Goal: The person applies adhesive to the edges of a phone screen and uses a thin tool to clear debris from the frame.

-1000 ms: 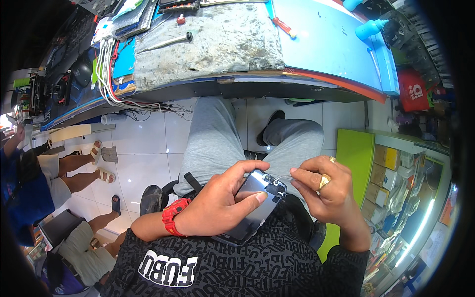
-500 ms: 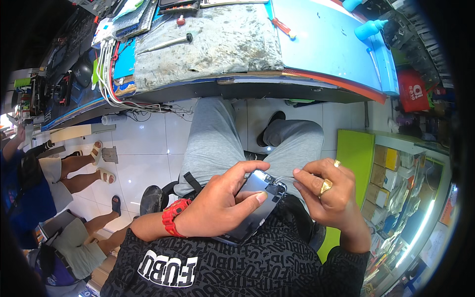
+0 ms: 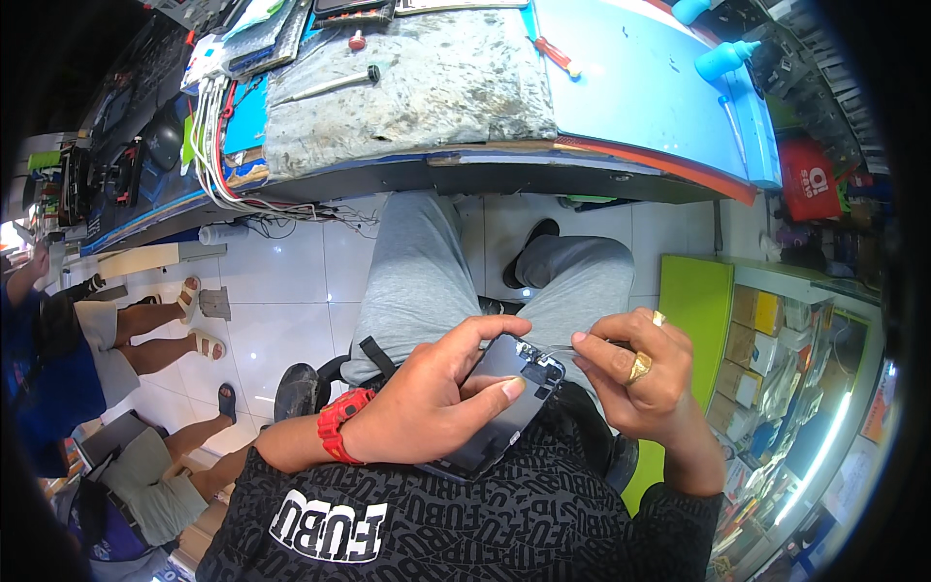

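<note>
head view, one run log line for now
left hand: holds phone-like panel; right hand: pinches thin piece by panel's end; slim tool: on grey mat

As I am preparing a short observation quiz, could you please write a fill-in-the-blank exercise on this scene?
1. The left hand lays its ____ across the flat dark panel.
2. The right hand wears rings coloured ____.
3. The wristwatch is ____.
4. The trousers are ____.

Missing words: thumb; gold; red; grey.
</note>
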Demonstrator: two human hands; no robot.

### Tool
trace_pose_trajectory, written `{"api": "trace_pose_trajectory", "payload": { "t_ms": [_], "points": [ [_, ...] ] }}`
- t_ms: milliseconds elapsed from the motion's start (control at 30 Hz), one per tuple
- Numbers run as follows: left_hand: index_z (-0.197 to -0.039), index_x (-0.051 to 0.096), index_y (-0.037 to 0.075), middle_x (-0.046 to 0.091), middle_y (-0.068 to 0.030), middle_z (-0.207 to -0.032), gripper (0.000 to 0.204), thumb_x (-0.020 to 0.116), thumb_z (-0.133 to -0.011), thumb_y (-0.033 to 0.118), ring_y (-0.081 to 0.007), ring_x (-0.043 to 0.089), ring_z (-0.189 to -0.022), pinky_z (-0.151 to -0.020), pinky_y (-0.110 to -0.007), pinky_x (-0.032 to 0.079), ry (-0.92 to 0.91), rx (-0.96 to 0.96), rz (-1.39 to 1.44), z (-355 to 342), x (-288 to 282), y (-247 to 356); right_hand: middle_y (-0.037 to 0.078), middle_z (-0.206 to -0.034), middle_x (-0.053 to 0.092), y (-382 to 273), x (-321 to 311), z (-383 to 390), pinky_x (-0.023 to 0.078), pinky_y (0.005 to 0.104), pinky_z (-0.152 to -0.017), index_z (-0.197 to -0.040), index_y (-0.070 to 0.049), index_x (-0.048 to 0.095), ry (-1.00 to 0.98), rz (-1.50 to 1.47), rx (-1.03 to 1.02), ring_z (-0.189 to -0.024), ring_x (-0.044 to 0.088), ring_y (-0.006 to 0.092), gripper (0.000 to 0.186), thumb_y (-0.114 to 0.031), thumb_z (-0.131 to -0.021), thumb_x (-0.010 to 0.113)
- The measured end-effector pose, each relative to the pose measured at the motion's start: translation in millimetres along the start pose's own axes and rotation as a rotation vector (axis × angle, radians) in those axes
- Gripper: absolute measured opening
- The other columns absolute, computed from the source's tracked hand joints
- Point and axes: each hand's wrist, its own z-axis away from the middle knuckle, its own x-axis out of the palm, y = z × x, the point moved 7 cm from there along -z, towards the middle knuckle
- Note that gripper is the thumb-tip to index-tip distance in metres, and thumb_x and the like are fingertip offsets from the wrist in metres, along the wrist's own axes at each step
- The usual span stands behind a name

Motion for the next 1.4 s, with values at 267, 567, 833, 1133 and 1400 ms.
{"api": "trace_pose_trajectory", "payload": {
  "t_ms": [267, 567, 833, 1133, 1400],
  "points": [
    [-0.155, 0.042, -0.005, 0.056, -0.0071, -0.135, 0.054, 0.065, -0.106, -0.003, -0.0099, 0.058, -0.125, -0.102, -0.028, 0.055, -0.006, 0.067, 0.096, 0.1, 0.9, -0.9, 0.009, -0.092, 0.072, 5.0, 3.3, 4.1, 0.05, 0.0349, -0.057, -0.111, -0.007, 0.076, 0.024, -0.076, -0.005, -0.068, 0.067, 0.0235, 0.041, 0.005, -0.073, 0.088],
    [-0.155, 0.041, -0.005, 0.056, -0.0116, -0.14, 0.054, 0.064, -0.105, -0.005, -0.0149, 0.06, -0.129, -0.108, -0.032, 0.056, 0.02, 0.071, 0.077, 1.1, 1.9, -1.6, 0.006, -0.094, 0.071, 1.6, 1.8, 10.6, 0.048, 0.0334, -0.055, -0.114, -0.008, 0.076, 0.058, 0.004, -0.032, -0.067, 0.065, 0.0216, 0.044, 0.005, -0.073, 0.087],
    [-0.155, 0.04, -0.004, 0.062, -0.0137, -0.136, 0.054, 0.062, -0.106, -0.006, -0.0162, 0.065, -0.125, -0.108, -0.033, 0.056, 0.062, 0.032, -0.082, 2.0, -1.3, -8.4, 0.006, -0.093, 0.07, -10.5, -2.9, 11.6, 0.044, 0.0328, -0.055, -0.114, -0.009, 0.077, 0.055, 0.124, -0.005, -0.065, 0.062, 0.0203, 0.047, 0.006, -0.072, 0.089],
    [-0.155, 0.04, -0.004, 0.062, -0.0133, -0.135, 0.054, 0.062, -0.105, -0.007, -0.016, 0.066, -0.125, -0.108, -0.033, 0.056, 0.076, 0.009, -0.138, 3.1, -1.4, -10.0, 0.006, -0.093, 0.071, -12.7, 0.5, 11.2, 0.044, 0.0326, -0.054, -0.114, -0.009, 0.077, 0.043, 0.145, -0.006, -0.065, 0.063, 0.0201, 0.044, 0.004, -0.073, 0.089],
    [-0.155, 0.04, -0.004, 0.06, -0.0143, -0.138, 0.054, 0.062, -0.105, -0.007, -0.0169, 0.066, -0.125, -0.109, -0.034, 0.057, 0.062, 0.025, -0.154, 2.6, -0.7, -10.2, 0.006, -0.093, 0.071, -10.8, 0.8, 9.1, 0.049, 0.0317, -0.054, -0.109, -0.005, 0.079, 0.035, 0.098, -0.012, -0.066, 0.066, 0.0202, 0.038, 0.004, -0.072, 0.085]
  ]
}}
